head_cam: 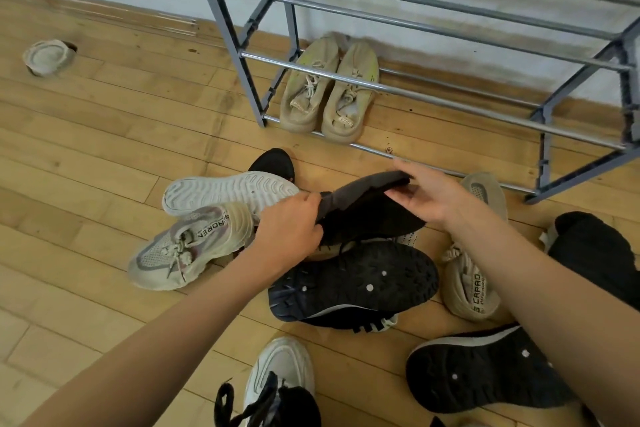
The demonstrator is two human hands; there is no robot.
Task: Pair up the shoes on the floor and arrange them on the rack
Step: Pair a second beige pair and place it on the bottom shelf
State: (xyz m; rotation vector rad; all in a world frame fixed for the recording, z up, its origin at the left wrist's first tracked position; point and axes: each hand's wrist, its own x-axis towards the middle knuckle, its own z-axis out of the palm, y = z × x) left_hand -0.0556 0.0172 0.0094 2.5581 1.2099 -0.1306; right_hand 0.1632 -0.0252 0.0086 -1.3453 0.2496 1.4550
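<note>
Mid-frame, above the other shoes (353,281), the black shoe (367,208) sits in a closed grip, left hand (291,229) at one end, right hand (426,198) pinching the other; it looks light and soft, so hold by the stiffer sole.

L hand (291,229), R hand (429,198) hold shoe (367,218).

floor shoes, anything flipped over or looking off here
Yes. A white sneaker, a black shoe mid-pile and a second black shoe at lower right lie sole up. The left hand and right hand hold a dark shoe. Far left, a round floor cover sits askew by its hole.
</note>
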